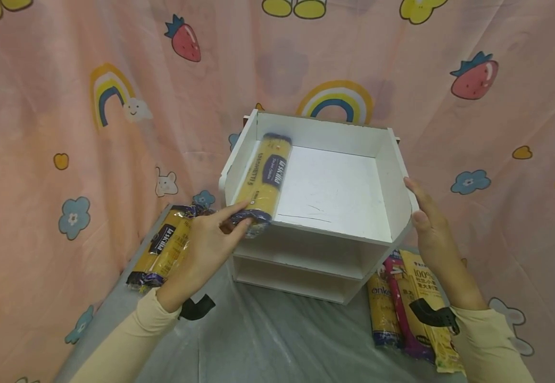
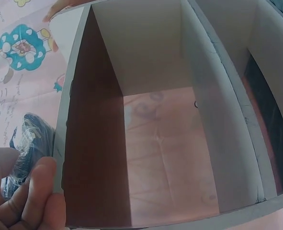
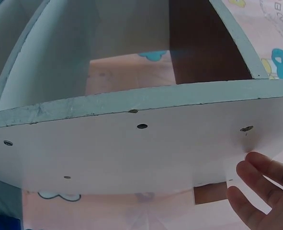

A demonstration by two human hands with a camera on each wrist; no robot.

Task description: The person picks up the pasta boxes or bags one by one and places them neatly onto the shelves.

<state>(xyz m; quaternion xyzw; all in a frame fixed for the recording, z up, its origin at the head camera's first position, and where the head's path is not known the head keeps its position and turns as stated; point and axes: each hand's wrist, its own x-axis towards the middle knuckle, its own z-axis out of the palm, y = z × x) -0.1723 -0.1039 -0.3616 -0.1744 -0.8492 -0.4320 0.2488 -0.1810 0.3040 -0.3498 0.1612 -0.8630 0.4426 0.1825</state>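
Pinching spaghetti (image 1: 265, 178) in the left hand (image 1: 204, 246), resting a loose right hand (image 1: 436, 242) by the shelf (image 1: 337, 194), risking a tumble if released overhanging!

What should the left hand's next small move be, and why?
The left hand should probably ease its fingers off the held pack: that already lies lengthwise in the top of the shelf, along its left wall, only its near end pinched. The right hand is at the right wall.
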